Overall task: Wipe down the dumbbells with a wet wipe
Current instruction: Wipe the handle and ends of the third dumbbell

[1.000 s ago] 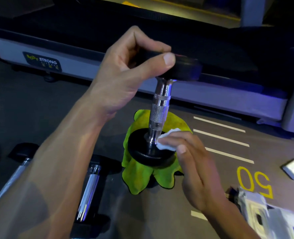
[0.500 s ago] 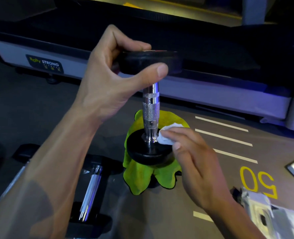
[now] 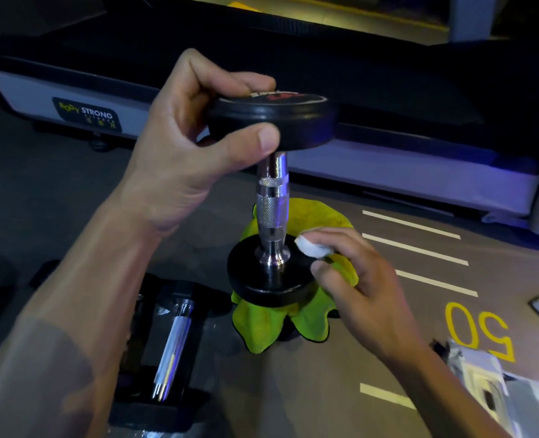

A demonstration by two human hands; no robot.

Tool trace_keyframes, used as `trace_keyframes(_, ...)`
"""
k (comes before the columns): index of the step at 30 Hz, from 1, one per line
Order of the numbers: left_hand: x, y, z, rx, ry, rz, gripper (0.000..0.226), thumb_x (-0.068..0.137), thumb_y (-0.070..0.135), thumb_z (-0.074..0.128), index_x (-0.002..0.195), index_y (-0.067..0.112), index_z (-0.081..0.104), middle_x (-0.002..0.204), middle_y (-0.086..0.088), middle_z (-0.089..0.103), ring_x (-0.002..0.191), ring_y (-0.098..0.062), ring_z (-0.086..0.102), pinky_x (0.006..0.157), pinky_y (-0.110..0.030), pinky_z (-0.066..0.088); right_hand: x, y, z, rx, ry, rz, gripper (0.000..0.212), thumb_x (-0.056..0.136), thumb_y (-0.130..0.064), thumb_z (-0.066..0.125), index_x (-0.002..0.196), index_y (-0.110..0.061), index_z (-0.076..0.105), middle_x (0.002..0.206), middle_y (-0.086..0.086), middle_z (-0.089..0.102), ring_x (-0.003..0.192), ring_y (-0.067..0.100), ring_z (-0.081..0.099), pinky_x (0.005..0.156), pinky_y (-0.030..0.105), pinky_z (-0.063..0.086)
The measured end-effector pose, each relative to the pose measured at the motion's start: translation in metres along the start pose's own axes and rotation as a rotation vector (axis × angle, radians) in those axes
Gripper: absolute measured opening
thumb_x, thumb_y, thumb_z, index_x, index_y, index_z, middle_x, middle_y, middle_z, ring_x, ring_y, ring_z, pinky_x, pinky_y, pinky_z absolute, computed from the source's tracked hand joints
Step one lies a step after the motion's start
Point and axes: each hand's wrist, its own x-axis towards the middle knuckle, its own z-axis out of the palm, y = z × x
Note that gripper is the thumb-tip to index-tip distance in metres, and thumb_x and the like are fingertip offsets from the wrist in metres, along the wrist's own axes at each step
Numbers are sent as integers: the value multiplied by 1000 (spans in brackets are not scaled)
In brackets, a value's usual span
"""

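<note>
A dumbbell [image 3: 273, 203] with a chrome knurled handle and black round ends stands upright on a yellow-green cloth [image 3: 312, 324] on the floor. My left hand [image 3: 179, 147] grips its upper black end, thumb on the rim in front and fingers curled over the back. My right hand [image 3: 356, 286] pinches a crumpled white wet wipe [image 3: 311, 248] at the right edge of the lower black end, just right of the handle's base.
Another dumbbell [image 3: 173, 352] lies flat on the floor at lower left, partly behind my left forearm. A treadmill base [image 3: 388, 175] runs across the back. A pack of wipes [image 3: 495, 384] lies at lower right beside a yellow "50" floor mark [image 3: 480, 330].
The dumbbell went from tilted to upright. My right hand drew the wipe away from the handle's base toward the right edge of the lower end.
</note>
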Motion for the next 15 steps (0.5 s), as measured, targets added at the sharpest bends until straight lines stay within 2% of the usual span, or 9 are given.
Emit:
trace_keyframes(3, -1, -2, -2, -8, 5, 2, 37, 80, 26, 77, 104, 22, 49, 130, -12, 67, 128, -25, 64, 116, -50, 46, 8, -15, 5, -65, -86, -50, 30, 90, -14, 61, 117, -18, 72, 126, -21, 65, 129, -4, 55, 105, 13, 39)
trace_keyframes(5, -1, -3, -2, -7, 16, 7, 37, 81, 27, 77, 104, 22, 49, 131, -12, 66, 128, -24, 64, 115, -48, 47, 11, -25, 13, -123, -119, -71, 30, 89, -14, 59, 116, -22, 70, 122, -29, 59, 119, -16, 50, 98, 2, 32)
trace_keyframes(7, -1, -4, -2, -8, 32, 8, 38, 80, 28, 77, 105, 21, 49, 131, -13, 66, 127, -25, 64, 115, -49, 48, 9, -30, 17, -144, -103, -65, 31, 88, -13, 57, 114, -23, 70, 117, -31, 59, 113, -23, 48, 95, -2, 30)
trace_keyframes(9, 0, -6, -1, -12, 48, 9, 38, 80, 28, 77, 104, 21, 49, 131, -15, 66, 127, -27, 65, 114, -50, 49, -1, -31, 16, -173, -33, -91, 30, 86, -10, 58, 111, -21, 73, 115, -28, 64, 114, -22, 51, 97, 0, 34)
trace_keyframes(11, 2, -6, -1, -33, 58, 3, 38, 80, 28, 77, 104, 21, 49, 132, -17, 66, 127, -28, 64, 108, -45, 52, -14, -34, 14, -188, 26, -159, 30, 87, -7, 60, 109, -18, 76, 116, -18, 71, 115, -11, 61, 98, 8, 42)
trace_keyframes(13, 3, -7, -2, -46, 56, -6, 37, 81, 28, 77, 104, 21, 49, 132, -17, 65, 127, -26, 64, 102, -37, 53, -24, -37, 20, -165, 8, -235, 32, 89, -3, 61, 114, -15, 77, 123, -13, 73, 119, -3, 64, 100, 14, 47)
trace_keyframes(15, 3, -7, -2, -47, 47, -10, 37, 81, 28, 77, 105, 21, 50, 133, -16, 65, 127, -25, 64, 102, -36, 52, -22, -38, 26, -179, -12, -283, 36, 92, -2, 61, 123, -15, 75, 134, -11, 69, 128, -1, 60, 105, 18, 47)
